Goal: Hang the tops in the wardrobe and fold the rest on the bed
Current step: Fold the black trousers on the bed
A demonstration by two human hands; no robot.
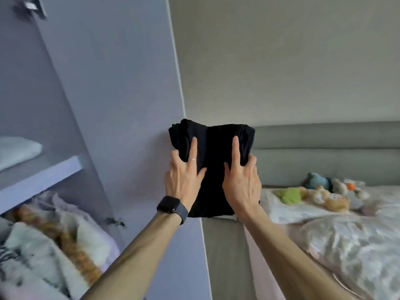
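Purple wardrobe (108, 83) stands open on the left. Left hand (184, 176) and right hand (241, 180) hold a folded black cloth (213, 159) up in the air, between wardrobe and bed (346, 245). Each pointing finger (193, 148) lies straight on its front; other fingers wrap its sides. Folding looks done. Next it must go down flat, staying folded.

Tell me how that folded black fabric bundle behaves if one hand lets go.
Probably floppy: the folded black fabric bundle creases where left hand and right hand grip it. Likely light, held aloft by fingers. One-handed, it may unfold.
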